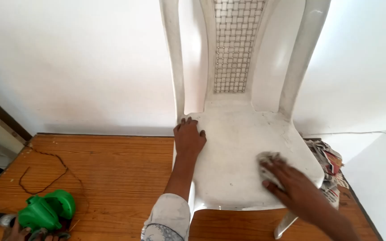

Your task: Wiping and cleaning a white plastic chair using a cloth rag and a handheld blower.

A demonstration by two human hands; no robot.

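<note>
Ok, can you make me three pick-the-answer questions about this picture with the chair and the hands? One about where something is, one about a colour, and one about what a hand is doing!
1. Where is the green plastic tool?
A. On the chair seat
B. On the wooden surface at the lower left
C. Hanging on the wall

2. What colour is the chair?
A. White
B. Red
C. Blue

3. What is the right hand doing?
A. Hanging in the air, empty
B. Pressing a cloth on the seat
C. Gripping the chair's back

Answers:
1. B, it lies on the brown wooden surface, left of the chair.
2. A, the seat and back are white, a bit grimy.
3. B, a crumpled cloth sits under its fingers on the seat, while the left hand lies flat near the seat's back corner.
</note>
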